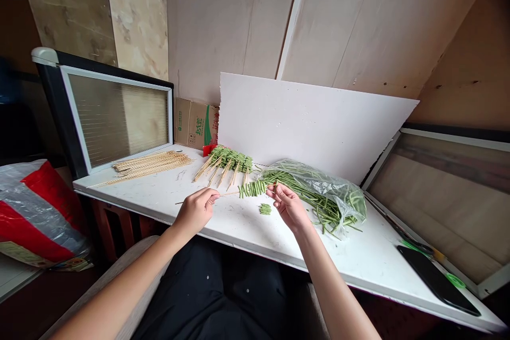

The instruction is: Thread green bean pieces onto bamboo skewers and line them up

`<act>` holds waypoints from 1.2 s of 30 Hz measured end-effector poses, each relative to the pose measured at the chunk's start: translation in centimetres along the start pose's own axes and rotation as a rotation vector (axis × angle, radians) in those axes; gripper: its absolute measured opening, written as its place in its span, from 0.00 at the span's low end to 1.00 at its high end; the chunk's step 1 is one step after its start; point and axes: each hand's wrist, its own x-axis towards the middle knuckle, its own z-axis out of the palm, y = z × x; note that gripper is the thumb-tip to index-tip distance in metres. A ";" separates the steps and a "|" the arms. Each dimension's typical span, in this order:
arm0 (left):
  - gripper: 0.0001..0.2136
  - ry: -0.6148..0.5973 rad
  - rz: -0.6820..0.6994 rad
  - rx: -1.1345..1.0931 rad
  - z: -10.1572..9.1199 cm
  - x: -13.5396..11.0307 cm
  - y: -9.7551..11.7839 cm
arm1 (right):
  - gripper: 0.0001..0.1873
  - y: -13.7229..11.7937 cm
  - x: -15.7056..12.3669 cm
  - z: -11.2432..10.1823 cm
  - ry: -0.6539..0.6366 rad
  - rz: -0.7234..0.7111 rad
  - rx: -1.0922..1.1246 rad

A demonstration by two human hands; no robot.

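Note:
My left hand (pixel 196 210) pinches the bare end of a thin bamboo skewer (pixel 229 193) that lies level over the white table (pixel 239 223). A row of short green bean pieces (pixel 252 188) is threaded on the skewer's right part. My right hand (pixel 287 206) is at the bean end, fingers curled and touching the outermost pieces. A small cluster of cut bean pieces (pixel 265 209) lies on the table just below the skewer. Behind it rests a pile of finished bean skewers (pixel 228 162).
A clear plastic bag of long green beans (pixel 322 191) lies right of my hands. Bare bamboo skewers (pixel 149 164) are heaped at the left. A white board (pixel 311 122) leans at the back, a cardboard box (pixel 195 123) beside it. A black phone (pixel 436 279) lies at the right.

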 end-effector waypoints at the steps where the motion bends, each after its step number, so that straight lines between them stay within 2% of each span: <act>1: 0.11 -0.001 0.000 0.002 0.0 0.0 0.0 | 0.21 0.0 0.0 0.0 0.002 0.001 0.008; 27: 0.14 0.004 0.014 0.043 0.0 0.0 -0.4 | 0.16 0.6 0.2 -0.2 0.001 0.046 0.156; 36: 0.13 -0.005 0.017 0.041 0.1 -0.1 -0.4 | 0.18 0.8 0.3 -0.2 0.008 0.043 0.165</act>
